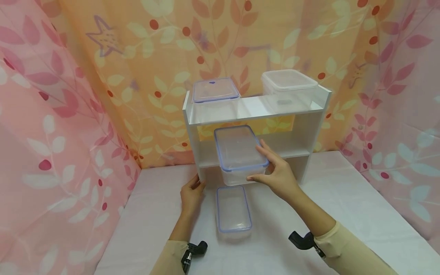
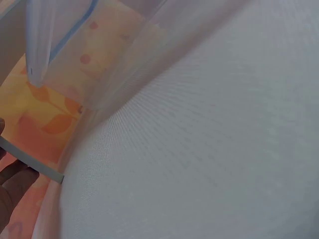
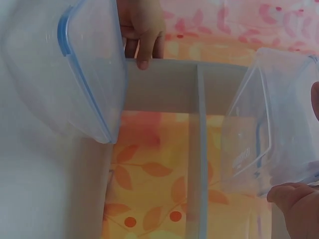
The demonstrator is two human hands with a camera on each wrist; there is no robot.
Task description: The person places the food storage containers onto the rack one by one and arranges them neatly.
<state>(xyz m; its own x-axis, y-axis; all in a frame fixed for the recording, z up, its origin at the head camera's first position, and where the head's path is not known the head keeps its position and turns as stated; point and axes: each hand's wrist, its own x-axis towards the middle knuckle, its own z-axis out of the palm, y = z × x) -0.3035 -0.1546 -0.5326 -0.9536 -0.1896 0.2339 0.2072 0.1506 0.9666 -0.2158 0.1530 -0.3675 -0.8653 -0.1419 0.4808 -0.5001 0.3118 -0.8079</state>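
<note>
My right hand (image 1: 279,176) grips a clear food container (image 1: 238,149) with a blue-edged lid by its right side, thumb low and fingers along the lid edge. The container is held up in front of the middle shelf of a white shelf rack (image 1: 302,147), tilted toward me. At the rack's lower left, my left hand (image 1: 191,196) holds the side panel (image 2: 32,162), thumb and fingers on opposite faces of it. Below the held container, a second blue-edged container (image 1: 233,210) stands on the table in front of the rack.
On the rack's top shelf sit a blue-edged container (image 1: 215,93) at the left and a white-lidded container (image 1: 289,89) at the right. White cloth covers the table (image 1: 151,214). Floral curtains (image 1: 144,114) hang behind and at both sides.
</note>
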